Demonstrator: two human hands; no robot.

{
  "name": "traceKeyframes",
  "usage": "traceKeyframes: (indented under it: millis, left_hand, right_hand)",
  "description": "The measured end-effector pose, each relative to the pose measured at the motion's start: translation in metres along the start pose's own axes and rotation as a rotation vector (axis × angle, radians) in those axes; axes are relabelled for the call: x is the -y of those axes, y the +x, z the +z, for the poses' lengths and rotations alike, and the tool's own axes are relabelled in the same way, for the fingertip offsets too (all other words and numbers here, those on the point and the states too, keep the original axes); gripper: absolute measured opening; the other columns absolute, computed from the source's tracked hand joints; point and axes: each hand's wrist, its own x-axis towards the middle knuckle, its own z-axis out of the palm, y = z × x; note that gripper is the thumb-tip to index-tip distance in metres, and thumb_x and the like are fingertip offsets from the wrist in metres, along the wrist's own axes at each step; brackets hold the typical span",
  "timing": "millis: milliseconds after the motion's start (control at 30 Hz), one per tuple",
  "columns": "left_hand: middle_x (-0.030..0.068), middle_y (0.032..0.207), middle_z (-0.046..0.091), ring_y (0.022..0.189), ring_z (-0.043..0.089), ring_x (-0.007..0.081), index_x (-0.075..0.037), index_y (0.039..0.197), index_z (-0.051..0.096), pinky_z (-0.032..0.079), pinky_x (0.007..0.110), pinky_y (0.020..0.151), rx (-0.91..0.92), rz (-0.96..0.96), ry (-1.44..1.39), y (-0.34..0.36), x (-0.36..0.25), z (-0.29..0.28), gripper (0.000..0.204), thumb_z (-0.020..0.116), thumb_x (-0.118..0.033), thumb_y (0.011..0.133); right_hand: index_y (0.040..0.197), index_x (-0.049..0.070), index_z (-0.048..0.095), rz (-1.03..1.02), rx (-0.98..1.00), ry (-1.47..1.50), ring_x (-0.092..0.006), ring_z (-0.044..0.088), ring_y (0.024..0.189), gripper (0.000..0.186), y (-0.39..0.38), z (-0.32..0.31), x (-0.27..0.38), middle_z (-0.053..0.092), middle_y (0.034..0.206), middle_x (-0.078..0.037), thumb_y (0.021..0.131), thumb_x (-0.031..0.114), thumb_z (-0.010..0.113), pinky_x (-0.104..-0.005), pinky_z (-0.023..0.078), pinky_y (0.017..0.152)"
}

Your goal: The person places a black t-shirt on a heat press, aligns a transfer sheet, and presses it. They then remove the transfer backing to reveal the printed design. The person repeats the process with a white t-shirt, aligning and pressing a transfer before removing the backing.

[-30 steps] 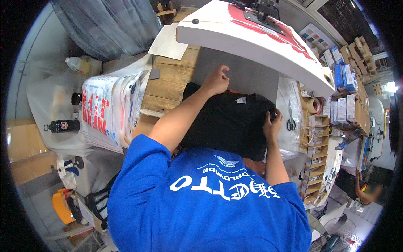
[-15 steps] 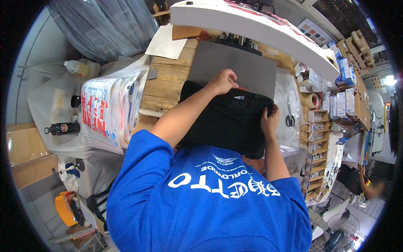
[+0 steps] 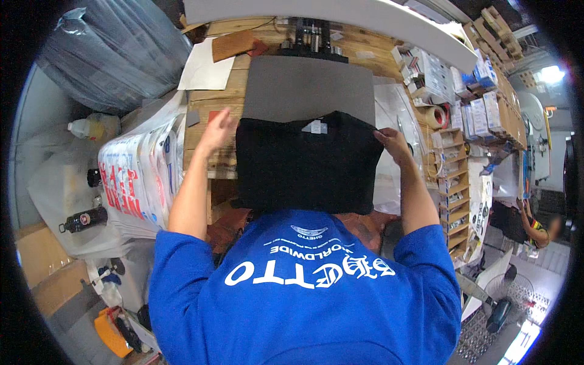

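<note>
A black T-shirt (image 3: 304,167) lies spread over the near part of a grey flat platen (image 3: 310,91), its neckline facing away from me. A pale neck label (image 3: 315,126) shows at the collar. My right hand (image 3: 394,143) pinches the shirt's far right shoulder corner. Off the far left corner, my left hand (image 3: 218,132) hovers with its fingers stretched out, slightly blurred. Just left of those fingers is a small red-orange piece (image 3: 214,114), partly behind the hand. A small grey square (image 3: 193,118) rests near it on the wooden table (image 3: 243,48).
A white machine part (image 3: 340,15) spans the far side above the table. White and brown sheets (image 3: 207,66) lie far left, stacked printed plastic bags (image 3: 137,176) nearer. On the right are a tape roll (image 3: 435,117), a divided cardboard rack (image 3: 451,182) and boxes (image 3: 486,115); another person (image 3: 523,225) is beyond.
My left hand has moved left from the collar to beyond the shirt's left corner, and the red-orange piece now shows there. The shirt looks flatter and straighter; my right hand stays at its right corner.
</note>
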Motion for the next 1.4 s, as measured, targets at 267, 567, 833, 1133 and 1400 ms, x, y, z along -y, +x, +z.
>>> traceKeyframes:
  millis: [267, 567, 833, 1133, 1400]
  left_hand:
    - [0.0024, 0.088, 0.063, 0.09, 0.061, 0.0149, -0.001, 0.091, 0.063, 0.05, 0.031, 0.084, 0.258, 0.134, 0.078, -0.08, -0.109, -0.062, 0.036, 0.087, -0.004, 0.065]
    - [0.0064, 0.079, 0.061, 0.072, 0.058, 0.0188, -0.005, 0.09, 0.06, 0.049, 0.032, 0.065, 0.166, 0.669, -0.523, -0.15, -0.216, -0.164, 0.026, 0.082, -0.001, 0.077]
    - [-0.0027, 0.093, 0.063, 0.084, 0.054, 0.007, -0.001, 0.102, 0.068, 0.042, 0.022, 0.081, -0.492, 0.518, 0.124, -0.021, -0.312, -0.241, 0.021, 0.071, -0.021, 0.096]
    - [0.0051, 0.102, 0.066, 0.091, 0.058, 0.0114, 0.007, 0.101, 0.073, 0.045, 0.024, 0.083, -0.12, 0.49, 0.083, 0.013, -0.184, -0.185, 0.021, 0.073, -0.012, 0.09]
    - [0.0297, 0.139, 0.048, 0.113, 0.063, 0.0473, 0.013, 0.139, 0.036, 0.059, 0.05, 0.098, -0.183, -0.078, -0.884, 0.218, -0.112, -0.028, 0.043, 0.049, -0.006, 0.103]
  right_hand:
    - [0.088, 0.001, 0.063, -0.332, 0.066, -0.367, -0.0211, 0.067, 0.091, 0.024, -0.105, -0.061, 0.05, 0.07, 0.089, -0.009, 0.075, 0.009, 0.083, -0.0383, 0.052, 0.08]
    - [0.097, -0.002, 0.072, -0.598, -0.309, -0.098, -0.0184, 0.067, 0.09, 0.023, -0.289, -0.159, 0.157, 0.072, 0.094, -0.01, 0.077, -0.009, 0.062, -0.0302, 0.051, 0.082]
    - [0.112, 0.001, 0.073, -0.665, -0.633, -0.137, -0.013, 0.065, 0.093, 0.022, -0.192, -0.221, 0.318, 0.073, 0.106, -0.004, 0.099, 0.017, 0.066, -0.0269, 0.05, 0.087]
    - [0.102, 0.006, 0.077, -0.462, -0.526, -0.504, -0.0227, 0.07, 0.097, 0.017, -0.104, -0.167, 0.204, 0.074, 0.106, -0.012, 0.088, 0.017, 0.076, -0.0334, 0.052, 0.085]
    - [0.106, 0.011, 0.072, -0.151, -0.489, -0.342, -0.0362, 0.07, 0.081, 0.031, 0.18, -0.086, 0.159, 0.072, 0.084, -0.013, 0.091, 0.038, 0.066, -0.046, 0.055, 0.075]
